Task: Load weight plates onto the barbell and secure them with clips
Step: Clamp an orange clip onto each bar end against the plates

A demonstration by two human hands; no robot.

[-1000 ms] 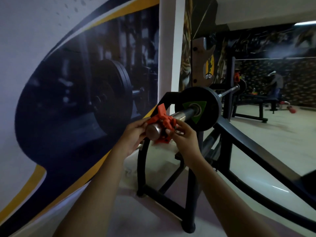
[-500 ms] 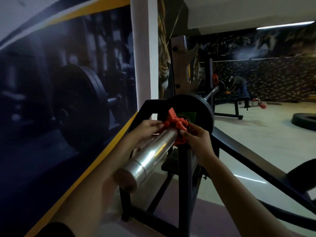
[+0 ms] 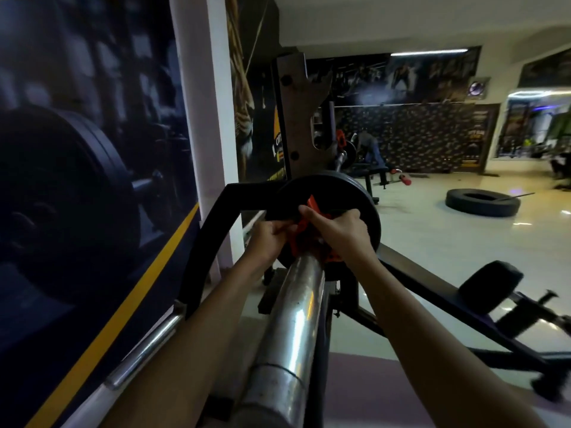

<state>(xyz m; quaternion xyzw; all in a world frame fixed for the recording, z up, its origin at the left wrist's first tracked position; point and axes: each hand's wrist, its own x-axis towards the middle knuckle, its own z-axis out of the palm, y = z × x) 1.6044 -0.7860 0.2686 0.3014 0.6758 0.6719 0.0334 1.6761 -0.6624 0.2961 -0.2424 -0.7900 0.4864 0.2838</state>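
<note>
- The red clip [image 3: 312,234] sits around the barbell sleeve [image 3: 296,310], right against the black weight plate [image 3: 352,205].
- Left hand [image 3: 268,239] and right hand [image 3: 336,233] both have their fingers clenched on the clip, one on each side of the sleeve.
- To do this step well, I judge: press the clip flush to the plate first, then close its lever fully.
- A gap beside the plate would let it slide.
</note>
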